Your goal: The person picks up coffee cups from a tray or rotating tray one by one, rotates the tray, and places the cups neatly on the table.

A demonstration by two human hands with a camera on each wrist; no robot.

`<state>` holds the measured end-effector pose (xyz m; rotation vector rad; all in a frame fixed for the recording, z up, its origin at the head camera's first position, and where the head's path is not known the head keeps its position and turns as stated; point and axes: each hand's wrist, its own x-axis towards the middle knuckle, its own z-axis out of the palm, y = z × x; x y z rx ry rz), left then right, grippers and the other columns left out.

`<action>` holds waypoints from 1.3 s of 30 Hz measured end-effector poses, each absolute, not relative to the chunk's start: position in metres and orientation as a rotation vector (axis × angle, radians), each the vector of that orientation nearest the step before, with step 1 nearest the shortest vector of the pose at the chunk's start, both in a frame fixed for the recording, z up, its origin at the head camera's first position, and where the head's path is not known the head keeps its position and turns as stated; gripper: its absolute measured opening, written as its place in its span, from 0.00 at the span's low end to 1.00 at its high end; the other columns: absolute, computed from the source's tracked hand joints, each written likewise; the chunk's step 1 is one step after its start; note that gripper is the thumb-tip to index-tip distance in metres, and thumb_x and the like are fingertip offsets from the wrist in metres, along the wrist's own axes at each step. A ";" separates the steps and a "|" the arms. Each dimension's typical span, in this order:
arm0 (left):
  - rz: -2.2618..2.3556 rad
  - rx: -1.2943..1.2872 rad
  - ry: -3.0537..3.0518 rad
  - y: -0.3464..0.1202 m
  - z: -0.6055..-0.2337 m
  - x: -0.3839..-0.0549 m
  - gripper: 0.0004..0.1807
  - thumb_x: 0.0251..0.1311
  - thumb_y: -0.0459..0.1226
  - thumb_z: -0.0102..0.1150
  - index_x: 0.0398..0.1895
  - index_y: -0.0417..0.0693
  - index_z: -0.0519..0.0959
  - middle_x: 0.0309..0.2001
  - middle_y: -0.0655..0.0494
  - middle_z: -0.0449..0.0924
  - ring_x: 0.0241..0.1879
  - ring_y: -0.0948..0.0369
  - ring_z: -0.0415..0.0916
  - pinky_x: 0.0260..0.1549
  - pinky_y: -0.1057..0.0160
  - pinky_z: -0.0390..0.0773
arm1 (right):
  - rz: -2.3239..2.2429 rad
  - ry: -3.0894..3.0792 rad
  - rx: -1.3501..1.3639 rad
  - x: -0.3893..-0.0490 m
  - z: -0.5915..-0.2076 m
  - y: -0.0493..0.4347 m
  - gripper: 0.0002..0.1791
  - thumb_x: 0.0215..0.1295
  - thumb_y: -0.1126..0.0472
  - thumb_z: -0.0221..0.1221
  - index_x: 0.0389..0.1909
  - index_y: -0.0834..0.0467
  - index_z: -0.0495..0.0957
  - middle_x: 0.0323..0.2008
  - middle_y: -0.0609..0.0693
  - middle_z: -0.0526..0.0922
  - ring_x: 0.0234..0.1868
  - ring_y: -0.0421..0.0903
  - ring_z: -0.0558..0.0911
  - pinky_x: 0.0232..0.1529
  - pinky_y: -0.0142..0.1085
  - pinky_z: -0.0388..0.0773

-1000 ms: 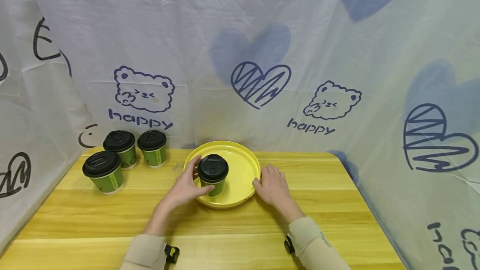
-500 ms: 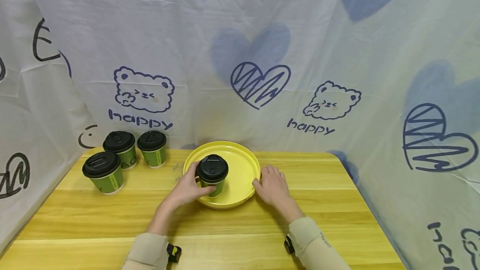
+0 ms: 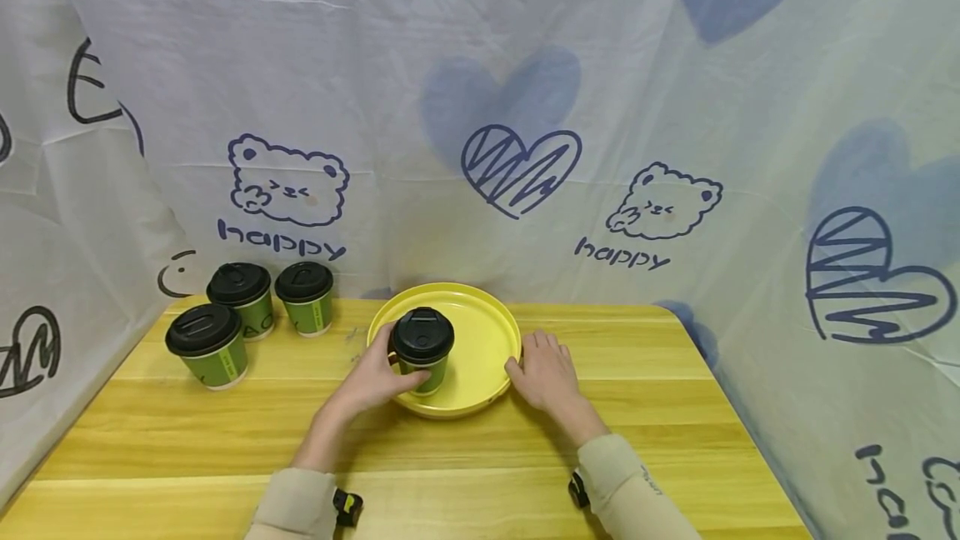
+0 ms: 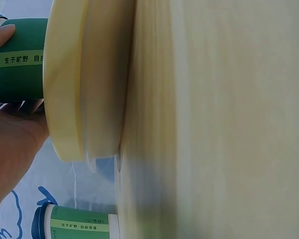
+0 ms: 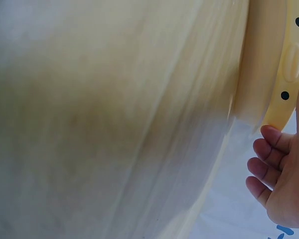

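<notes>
cup (image 3: 422,354) with green paper wall and black lid stands upright at about 8 o'clock inside the yellow tray (image 3: 487,332), and the left hand (image 3: 372,380) is wrapped round its lower wall, thumb and fingers curled on the sleeve. it looks light and easily crushed, with a lid that might pop off, so the mid wall seems the safest hold; what is inside cannot be seen. the right hand (image 3: 546,373) lies relaxed against the tray's rim at 3 o'clock, and three more lidded cups (image 3: 246,313) wait on the surface at 9 o'clock.
</notes>
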<state>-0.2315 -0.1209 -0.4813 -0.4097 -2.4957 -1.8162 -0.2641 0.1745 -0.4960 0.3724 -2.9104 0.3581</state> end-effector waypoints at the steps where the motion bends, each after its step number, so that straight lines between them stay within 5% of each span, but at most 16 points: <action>1: -1.817 -0.406 -2.493 -0.121 -0.480 -0.231 0.49 0.52 0.29 0.76 0.73 0.30 0.57 0.70 0.31 0.65 0.70 0.39 0.65 0.70 0.38 0.66 | 0.358 -2.911 0.372 -0.264 -0.496 0.174 0.18 0.72 0.49 0.53 0.46 0.61 0.76 0.44 0.55 0.75 0.46 0.54 0.71 0.47 0.46 0.69; 15: -1.755 -0.398 -2.498 -0.129 -0.465 -0.225 0.48 0.54 0.32 0.77 0.73 0.31 0.57 0.70 0.32 0.65 0.72 0.38 0.62 0.72 0.37 0.62 | 0.352 -2.906 0.367 -0.265 -0.498 0.176 0.19 0.72 0.48 0.52 0.46 0.61 0.76 0.44 0.55 0.75 0.46 0.55 0.71 0.47 0.47 0.69; 39: -1.644 -0.278 -2.340 -0.152 -0.460 -0.219 0.47 0.54 0.29 0.75 0.73 0.32 0.58 0.66 0.34 0.69 0.66 0.41 0.69 0.66 0.41 0.70 | 0.359 -2.905 0.380 -0.264 -0.501 0.176 0.21 0.72 0.48 0.51 0.48 0.62 0.77 0.45 0.56 0.76 0.48 0.56 0.73 0.49 0.49 0.70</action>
